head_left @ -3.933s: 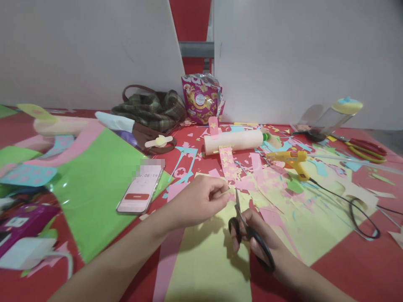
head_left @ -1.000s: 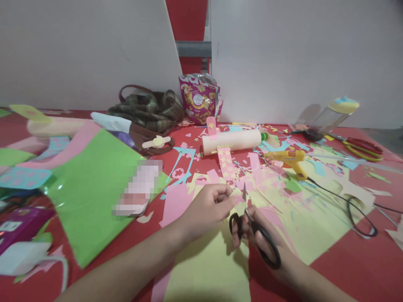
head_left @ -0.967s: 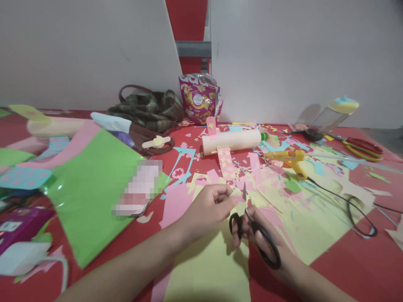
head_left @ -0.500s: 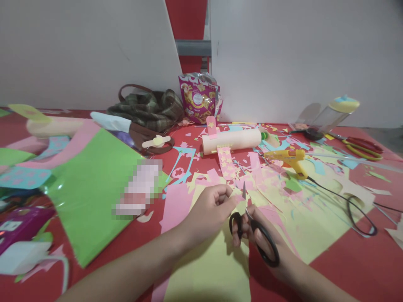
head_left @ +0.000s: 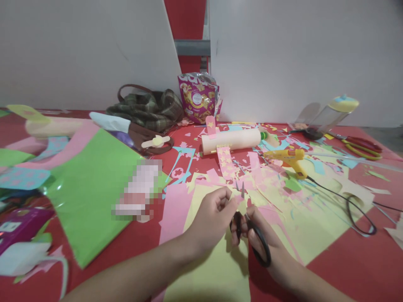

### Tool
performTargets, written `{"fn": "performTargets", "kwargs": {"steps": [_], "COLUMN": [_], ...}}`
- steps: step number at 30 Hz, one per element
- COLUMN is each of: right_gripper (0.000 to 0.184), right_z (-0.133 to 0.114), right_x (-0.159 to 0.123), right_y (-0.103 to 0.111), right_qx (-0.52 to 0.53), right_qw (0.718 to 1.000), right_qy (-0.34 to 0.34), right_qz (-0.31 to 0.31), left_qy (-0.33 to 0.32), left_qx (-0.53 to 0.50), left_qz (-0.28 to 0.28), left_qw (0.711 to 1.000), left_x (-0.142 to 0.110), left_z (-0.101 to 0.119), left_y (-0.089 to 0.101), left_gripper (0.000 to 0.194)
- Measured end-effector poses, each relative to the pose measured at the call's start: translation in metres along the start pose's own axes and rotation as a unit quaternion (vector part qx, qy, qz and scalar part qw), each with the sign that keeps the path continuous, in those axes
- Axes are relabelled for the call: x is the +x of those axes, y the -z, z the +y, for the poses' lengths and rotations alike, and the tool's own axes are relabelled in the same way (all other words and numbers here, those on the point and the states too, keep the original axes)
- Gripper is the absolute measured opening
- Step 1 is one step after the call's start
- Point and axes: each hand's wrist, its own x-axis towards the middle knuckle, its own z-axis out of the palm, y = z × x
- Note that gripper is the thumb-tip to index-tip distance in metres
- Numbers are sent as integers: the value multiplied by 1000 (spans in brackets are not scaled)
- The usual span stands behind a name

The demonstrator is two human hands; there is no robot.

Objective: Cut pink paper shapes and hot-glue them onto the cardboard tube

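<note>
In my right hand (head_left: 262, 239) is a pair of scissors (head_left: 263, 245) with black handles, fingers through the loops. Its two narrow blade tips point away from me and stand slightly apart. My left hand (head_left: 212, 214) is closed in a pinch beside the blades, on a small paper piece (head_left: 242, 206) that looks pale yellow. Fingers and blades hide most of that piece. Below both hands lies a yellow paper sheet (head_left: 209, 268), partly over a pink sheet (head_left: 176, 205).
Beyond my hands lies a cardboard tube (head_left: 233, 140) with pink starred strips. To the right are a yellow glue gun (head_left: 289, 157) with its cord and a clear container (head_left: 332, 115). Green sheets (head_left: 94, 201) lie left. A snack bag (head_left: 200, 98) stands behind. Paper scraps litter the red table.
The scissors' handles have come closer together, and both blade tips now show near each other. My left hand has hardly moved.
</note>
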Motion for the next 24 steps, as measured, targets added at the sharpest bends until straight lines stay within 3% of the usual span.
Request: {"fn": "performTargets", "kwargs": {"steps": [24], "right_gripper": [25], "right_z": [-2], "right_x": [-4], "right_y": [-5], "right_qx": [-58], "right_qw": [997], "right_qy": [-26], "right_qz": [49], "left_qy": [3], "left_qx": [-54], "left_qz": [17], "left_qw": [998], "left_x": [-1], "left_z": [-9], "left_y": [-6], "left_gripper": [28]}}
